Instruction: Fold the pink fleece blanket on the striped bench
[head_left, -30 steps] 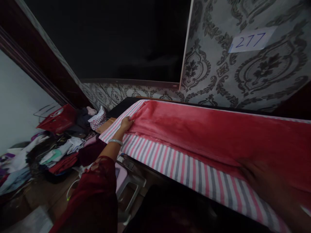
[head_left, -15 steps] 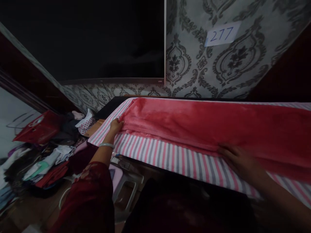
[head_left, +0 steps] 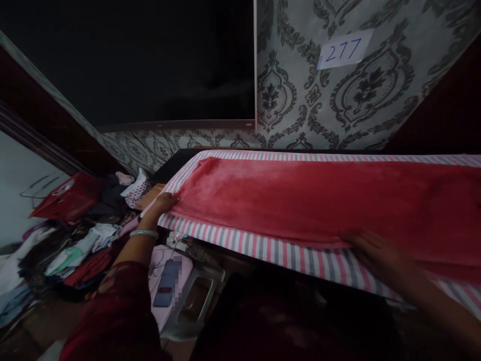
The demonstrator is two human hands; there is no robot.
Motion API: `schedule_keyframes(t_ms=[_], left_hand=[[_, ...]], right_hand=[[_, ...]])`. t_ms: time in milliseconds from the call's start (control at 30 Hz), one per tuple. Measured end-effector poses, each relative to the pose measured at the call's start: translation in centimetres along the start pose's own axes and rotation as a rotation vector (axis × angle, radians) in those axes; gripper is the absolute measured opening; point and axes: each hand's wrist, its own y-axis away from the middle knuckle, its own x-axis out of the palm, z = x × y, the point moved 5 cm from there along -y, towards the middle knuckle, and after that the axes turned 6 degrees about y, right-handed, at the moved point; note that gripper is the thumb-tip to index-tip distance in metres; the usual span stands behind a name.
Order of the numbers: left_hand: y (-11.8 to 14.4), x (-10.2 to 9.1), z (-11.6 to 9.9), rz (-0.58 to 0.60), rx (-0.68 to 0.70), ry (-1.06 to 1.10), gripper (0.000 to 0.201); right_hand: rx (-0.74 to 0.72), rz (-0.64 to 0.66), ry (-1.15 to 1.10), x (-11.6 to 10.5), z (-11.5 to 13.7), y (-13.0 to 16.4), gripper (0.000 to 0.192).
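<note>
A long red plush cloth (head_left: pixel 300 200) lies spread along a table covered with a pink, grey and white striped sheet (head_left: pixel 263 248). My left hand (head_left: pixel 165 202) grips the cloth's near left corner at the table's left end; a silver bangle sits on that wrist. My right hand (head_left: pixel 376 253), blurred, rests on the cloth's front edge at the right, fingers closed over the hem.
A pile of mixed clothes (head_left: pixel 75 240) and a red bag (head_left: pixel 67 198) lie on the floor at the left. A pink stool (head_left: pixel 180 291) with a phone (head_left: pixel 167 283) on it stands below the table. A dark screen (head_left: pixel 150 60) and a patterned wall with a "277" label (head_left: pixel 343 49) rise behind.
Both hands have pulled the red cloth's front edge toward me, so less striped sheet shows in front and a strip shows behind. My left hand moved left and down.
</note>
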Motion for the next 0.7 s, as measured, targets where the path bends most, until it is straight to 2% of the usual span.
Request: schedule_keyframes(t_ms=[67,133,300,433,567,700], left_hand=[[0.6,1.7,0.4,0.013,-0.002,-0.076,0.02],[0.7,2.3,0.4,0.033,-0.002,-0.096,0.02],[0.1,1.8,0.1,0.054,-0.002,-0.121,0.022],[0.2,1.7,0.2,0.058,-0.019,-0.094,0.021],[1.1,1.5,0.8,0.044,-0.034,-0.024,0.023],[1.7,1.3,1.1,0.01,-0.033,0.04,0.025]], right_hand=[[-0.009,-0.031,-0.001,0.6,0.4,0.6,0.031],[0.016,-0.041,-0.011,0.8,0.4,1.0,0.032],[0.147,0.02,-0.061,0.5,0.0,1.5,0.035],[0.154,0.107,-0.123,0.1,0.4,1.2,0.037],[0.15,0.105,-0.094,-0.3,0.6,-0.4,0.039],[0.091,0.05,-0.053,0.0,1.5,-4.3,0.043]])
